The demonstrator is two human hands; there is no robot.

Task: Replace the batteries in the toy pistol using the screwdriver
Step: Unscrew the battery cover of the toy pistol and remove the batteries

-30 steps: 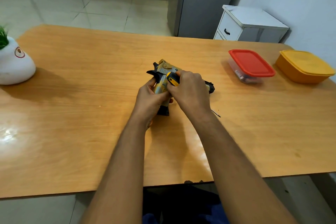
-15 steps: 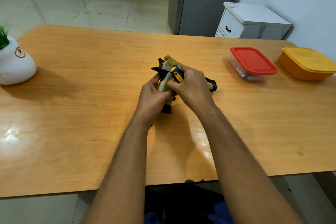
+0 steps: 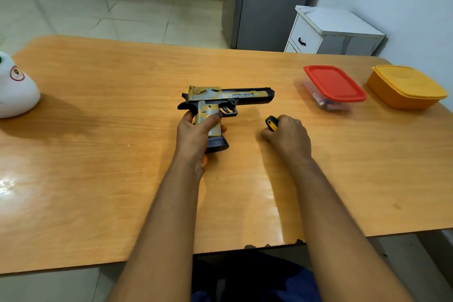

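The toy pistol (image 3: 228,98), gold and black, lies flat on its side in the middle of the wooden table (image 3: 98,130), barrel pointing right. My left hand (image 3: 196,135) grips its handle, thumb on the left and fingers curled over the grip. To the right, my right hand (image 3: 288,136) is curled round the screwdriver (image 3: 271,123); only the yellow and black end of its handle shows above my fist. The shaft and tip are hidden under the hand. The two hands are apart.
A clear box with a red lid (image 3: 334,86) and an orange box with a yellow lid (image 3: 407,87) stand at the far right. A white pot (image 3: 14,91) sits at the left edge. A white cabinet (image 3: 335,32) stands behind the table.
My right hand has pulled the screwdriver off the pistol and moved right, down to the table. The pistol, earlier held up between both hands, now lies flat with its whole side visible.
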